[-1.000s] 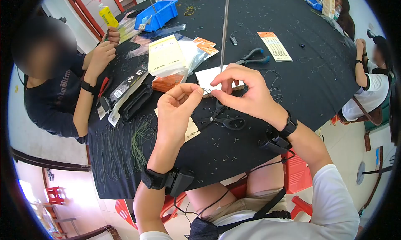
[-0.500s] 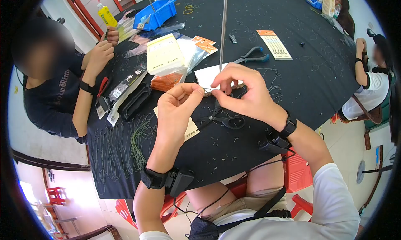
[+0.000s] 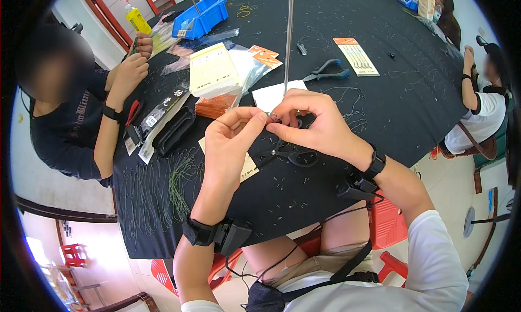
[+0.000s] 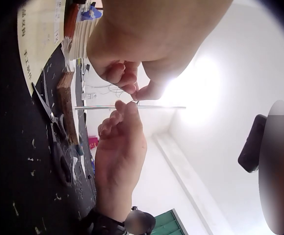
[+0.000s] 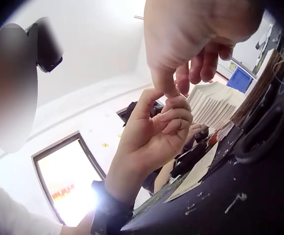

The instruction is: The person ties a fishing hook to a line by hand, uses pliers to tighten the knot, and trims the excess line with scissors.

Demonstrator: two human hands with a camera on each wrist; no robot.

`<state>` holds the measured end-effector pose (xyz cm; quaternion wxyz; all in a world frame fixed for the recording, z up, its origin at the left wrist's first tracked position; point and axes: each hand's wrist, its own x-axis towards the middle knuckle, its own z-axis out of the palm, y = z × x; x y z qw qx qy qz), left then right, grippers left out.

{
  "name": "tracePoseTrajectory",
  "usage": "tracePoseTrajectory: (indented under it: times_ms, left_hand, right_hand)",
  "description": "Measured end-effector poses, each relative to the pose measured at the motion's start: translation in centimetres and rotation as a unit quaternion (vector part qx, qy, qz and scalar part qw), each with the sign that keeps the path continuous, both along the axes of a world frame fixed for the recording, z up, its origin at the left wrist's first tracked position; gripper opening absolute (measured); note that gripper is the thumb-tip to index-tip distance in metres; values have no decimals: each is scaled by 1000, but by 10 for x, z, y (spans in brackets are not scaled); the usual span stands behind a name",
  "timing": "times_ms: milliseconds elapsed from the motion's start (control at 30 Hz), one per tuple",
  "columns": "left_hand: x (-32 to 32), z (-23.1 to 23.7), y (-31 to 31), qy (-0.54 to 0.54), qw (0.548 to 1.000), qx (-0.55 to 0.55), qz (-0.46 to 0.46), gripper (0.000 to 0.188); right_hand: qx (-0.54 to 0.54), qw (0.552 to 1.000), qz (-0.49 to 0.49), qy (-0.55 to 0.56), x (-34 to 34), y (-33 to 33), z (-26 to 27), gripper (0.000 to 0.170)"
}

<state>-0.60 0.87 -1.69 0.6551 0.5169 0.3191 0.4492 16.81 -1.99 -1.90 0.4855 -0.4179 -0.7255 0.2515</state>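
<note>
My left hand (image 3: 230,141) pinches a small fishing hook (image 3: 269,115) between thumb and index finger, over the black table. From the right, my right hand (image 3: 320,122) meets it, thumb and index fingertips pinched together on thin fishing line right beside the hook. The fingers hide most of the hook and line. In the left wrist view, the fingertips of both hands meet in front of a thin metal rod (image 4: 166,106). Below the hands lie black-handled scissors (image 3: 301,158). A white-topped block (image 3: 266,97) sits just behind the fingertips.
A stack of cream cards (image 3: 214,67) and a blue bin (image 3: 201,19) stand farther left. Blue-handled pliers (image 3: 331,73) and a hook packet (image 3: 355,57) lie to the right. Green line (image 3: 179,179) is bundled at front left. Other people sit left and right.
My right thumb and index finger have moved left and closed together at the hook. The left hand keeps its pinch and has hardly moved.
</note>
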Motion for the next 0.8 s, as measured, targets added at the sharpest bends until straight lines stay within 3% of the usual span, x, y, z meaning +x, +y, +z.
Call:
tracePoseTrajectory:
  times_ms: [167,800]
  left_hand:
    - [3,0,-1,11,1000,9,23,14]
    - [1,1,1,59,997,6,44,20]
  right_hand:
    - [-21,998,9,51,0,1,-3,8]
    - [-29,998,-36,46,2,4,-1,8]
